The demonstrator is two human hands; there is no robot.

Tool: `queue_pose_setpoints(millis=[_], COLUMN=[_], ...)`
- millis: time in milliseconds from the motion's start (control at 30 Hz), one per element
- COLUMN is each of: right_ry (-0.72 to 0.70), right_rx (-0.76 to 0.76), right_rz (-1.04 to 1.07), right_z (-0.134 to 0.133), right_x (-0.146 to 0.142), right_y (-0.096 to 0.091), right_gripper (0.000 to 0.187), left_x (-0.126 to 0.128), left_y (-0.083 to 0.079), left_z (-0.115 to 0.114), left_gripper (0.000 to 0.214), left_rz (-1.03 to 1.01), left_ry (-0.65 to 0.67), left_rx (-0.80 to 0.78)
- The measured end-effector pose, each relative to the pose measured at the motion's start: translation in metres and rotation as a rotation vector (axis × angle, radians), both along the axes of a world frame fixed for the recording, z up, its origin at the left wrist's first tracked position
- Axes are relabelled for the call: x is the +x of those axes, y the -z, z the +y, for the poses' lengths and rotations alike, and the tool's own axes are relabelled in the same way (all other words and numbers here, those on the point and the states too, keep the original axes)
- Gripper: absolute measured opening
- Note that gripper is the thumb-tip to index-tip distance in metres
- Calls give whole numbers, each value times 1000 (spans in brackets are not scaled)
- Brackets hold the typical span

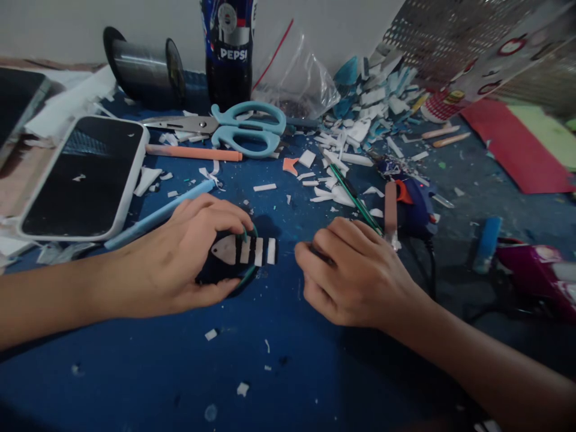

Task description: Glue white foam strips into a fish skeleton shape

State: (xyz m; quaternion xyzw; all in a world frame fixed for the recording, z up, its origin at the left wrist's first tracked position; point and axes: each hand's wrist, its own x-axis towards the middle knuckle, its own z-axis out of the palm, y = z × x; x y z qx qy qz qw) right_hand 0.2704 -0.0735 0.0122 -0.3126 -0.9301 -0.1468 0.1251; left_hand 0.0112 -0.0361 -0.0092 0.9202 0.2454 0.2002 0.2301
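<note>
- Left hand [191, 246]: fingers span the dark piece [222, 272] on the desk [279, 384], holding opposite edges.
- Right hand [348, 273]: fingers close around a dark tool [322, 255], mostly hidden.
- A gap parts the hands; scraps [264, 187] lie beyond.

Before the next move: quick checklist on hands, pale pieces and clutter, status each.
1. Left hand thumb and fingers flanking the pale pieces: ok.
2. Rightmost pale strip touching its neighbour: not ok, gap shows.
3. Right hand closed on the dark object: ok.
4. Dark object identified: cannot tell, fingers hide most of it.
5. Scissors away from both hands: ok.
6. Surface swept of scraps: not ok, bits scattered around.
</note>
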Motion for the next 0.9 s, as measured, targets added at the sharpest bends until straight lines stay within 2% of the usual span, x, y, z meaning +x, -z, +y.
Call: queue_pose_setpoints(millis=[67, 167, 300, 567, 900], right_ry=[39, 88, 75, 114, 108], right_rx=[-60, -216, -455, -472, -535], right_rz=[40, 133, 345, 471, 490], right_z=[-1, -1, -3, -3, 0], right_x=[3, 6, 3, -7, -3], right_y=[-1, -4, -3, 13, 13], right_gripper=[18, 34, 52, 44, 40], left_x=[0, 1, 0, 0, 2], left_y=[0, 0, -1, -1, -1], left_z=[0, 0, -1, 1, 1], left_gripper=[35, 35, 36, 37, 37], left_rz=[10, 15, 13, 1, 7], left_ry=[-6, -18, -22, -7, 2], left_rx=[-1, 4, -1, -6, -5])
